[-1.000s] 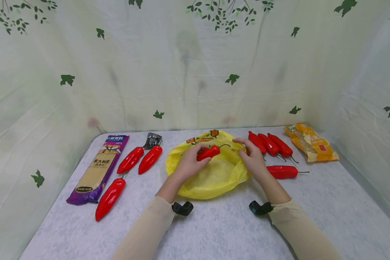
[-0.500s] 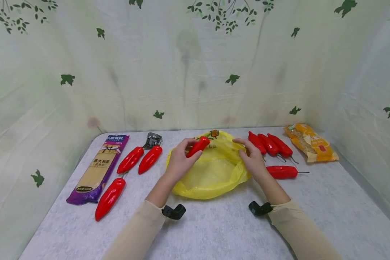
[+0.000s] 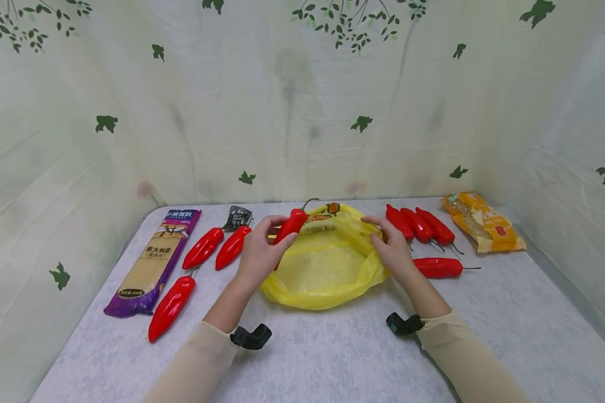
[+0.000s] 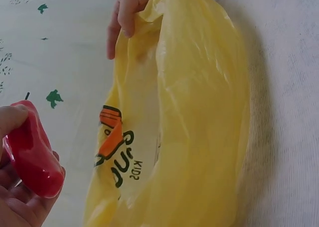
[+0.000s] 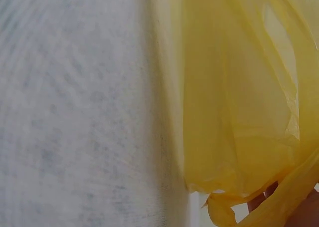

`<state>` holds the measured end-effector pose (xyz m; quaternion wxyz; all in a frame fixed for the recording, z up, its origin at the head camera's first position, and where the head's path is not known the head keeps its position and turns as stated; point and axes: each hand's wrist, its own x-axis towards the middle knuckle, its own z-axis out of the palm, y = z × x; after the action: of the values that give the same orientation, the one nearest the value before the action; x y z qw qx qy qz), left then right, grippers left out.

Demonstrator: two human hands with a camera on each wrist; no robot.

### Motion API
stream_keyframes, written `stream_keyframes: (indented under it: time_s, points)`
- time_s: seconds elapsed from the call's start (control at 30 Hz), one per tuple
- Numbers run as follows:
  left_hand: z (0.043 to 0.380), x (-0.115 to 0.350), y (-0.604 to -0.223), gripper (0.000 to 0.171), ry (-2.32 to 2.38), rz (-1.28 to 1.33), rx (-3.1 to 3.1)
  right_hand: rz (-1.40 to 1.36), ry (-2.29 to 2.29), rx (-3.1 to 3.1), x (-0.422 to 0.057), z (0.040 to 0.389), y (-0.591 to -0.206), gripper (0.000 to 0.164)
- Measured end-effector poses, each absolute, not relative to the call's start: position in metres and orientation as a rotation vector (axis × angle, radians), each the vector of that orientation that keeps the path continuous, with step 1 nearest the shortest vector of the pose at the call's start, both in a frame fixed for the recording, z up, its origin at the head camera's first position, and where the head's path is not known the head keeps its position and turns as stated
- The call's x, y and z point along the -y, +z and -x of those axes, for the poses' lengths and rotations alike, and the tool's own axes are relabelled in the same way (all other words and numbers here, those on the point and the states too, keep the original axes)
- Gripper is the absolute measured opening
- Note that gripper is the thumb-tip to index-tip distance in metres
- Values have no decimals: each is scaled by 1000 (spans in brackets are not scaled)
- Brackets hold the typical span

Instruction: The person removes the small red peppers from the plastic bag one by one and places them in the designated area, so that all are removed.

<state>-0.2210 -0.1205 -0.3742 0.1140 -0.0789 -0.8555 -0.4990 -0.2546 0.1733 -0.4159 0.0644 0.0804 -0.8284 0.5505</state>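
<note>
My left hand [image 3: 258, 253] holds a red chili pepper [image 3: 293, 221] up over the left rim of an open yellow plastic bag [image 3: 320, 282]. The pepper's stem points up and away. In the left wrist view, thumb and fingers grip the glossy pepper [image 4: 36, 154], which is apart from the bag [image 4: 202, 107]. At the bag's right rim, my right hand [image 3: 394, 249] holds the plastic between thumb and fingers. The right wrist view shows its fingers [image 5: 256, 202] partly hidden behind the bag's folds [image 5: 239, 87].
On the left lie three red peppers [image 3: 171, 308], a purple pasta packet [image 3: 156, 263] and a small black packet [image 3: 238, 216]. Several red peppers [image 3: 437, 267] and an orange bag of grain [image 3: 481, 222] lie on the right. A leaf-printed curtain [image 3: 312, 112] stands behind the table.
My left hand has moved left with the pepper, from over the bag's middle to its left rim, and the pepper has turned more upright. The right hand stays at the bag.
</note>
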Motion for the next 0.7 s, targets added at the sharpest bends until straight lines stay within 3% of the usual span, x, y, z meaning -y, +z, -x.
stream_keyframes:
  time_s: [0.47, 0.7]
  points:
    - [210, 150, -374, 50, -1408, 219, 2462, -229, 1635, 2505, -172, 254, -416, 37]
    - [205, 159, -377, 60, -1415, 166, 2518, -244, 1638, 2502, -172, 255, -417, 36]
